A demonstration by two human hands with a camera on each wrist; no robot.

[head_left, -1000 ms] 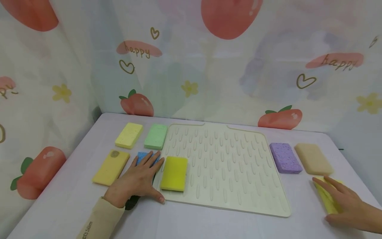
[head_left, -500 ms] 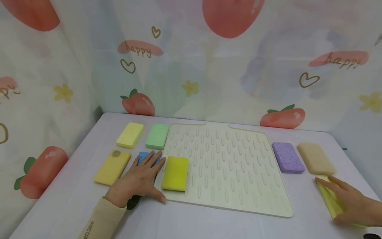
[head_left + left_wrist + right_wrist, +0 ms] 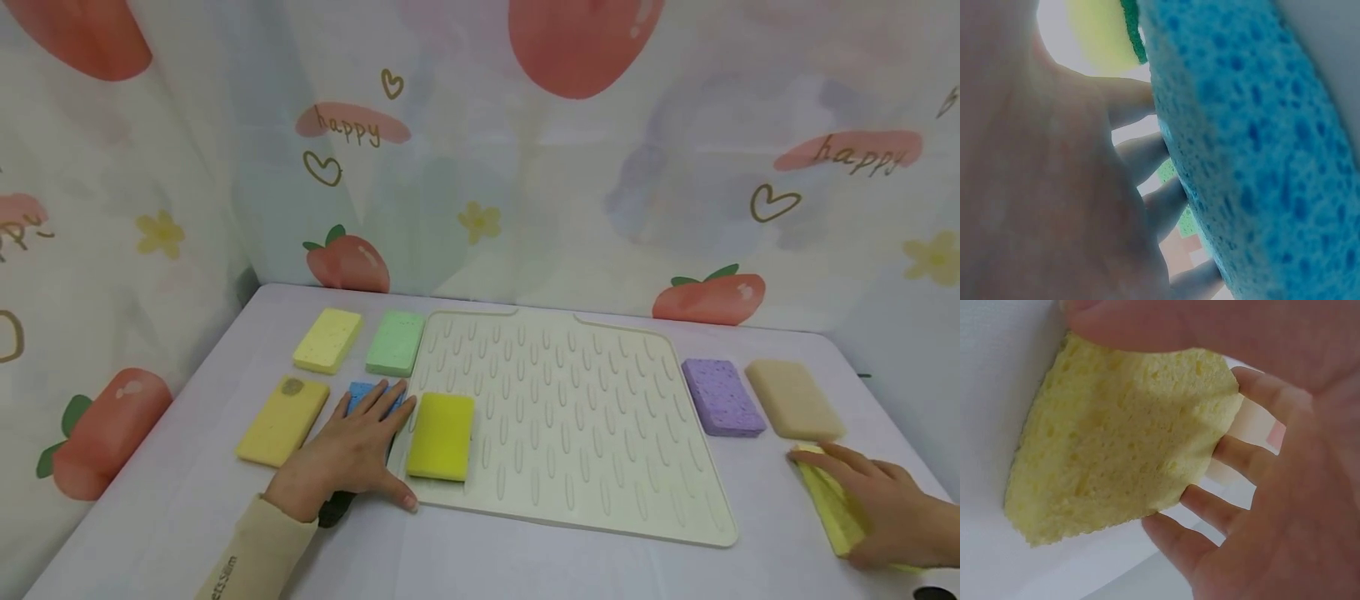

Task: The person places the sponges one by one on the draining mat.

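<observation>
In the head view my left hand (image 3: 345,454) lies with fingers spread over a blue sponge (image 3: 363,392), most of which it hides. The left wrist view shows its fingertips along one edge of this porous blue sponge (image 3: 1260,137). My right hand (image 3: 896,512) grips a pale yellow sponge (image 3: 832,517) at the right side of the table. In the right wrist view the thumb is at one side of the yellow sponge (image 3: 1129,437) and the fingertips are at the opposite edge. Beside my left thumb, a bright yellow sponge (image 3: 441,437) lies on the cream ridged mat (image 3: 600,400).
Left of the mat are a pale yellow sponge (image 3: 327,340), a green sponge (image 3: 395,342) and a tan-yellow sponge (image 3: 283,421) with a round dark mark. A purple sponge (image 3: 722,397) and a beige sponge (image 3: 795,398) lie to its right. Printed cloth (image 3: 555,208) hangs behind the table.
My right hand has shifted slightly right on the pale yellow sponge, and more of its lower edge shows. The left hand stays on the blue sponge.
</observation>
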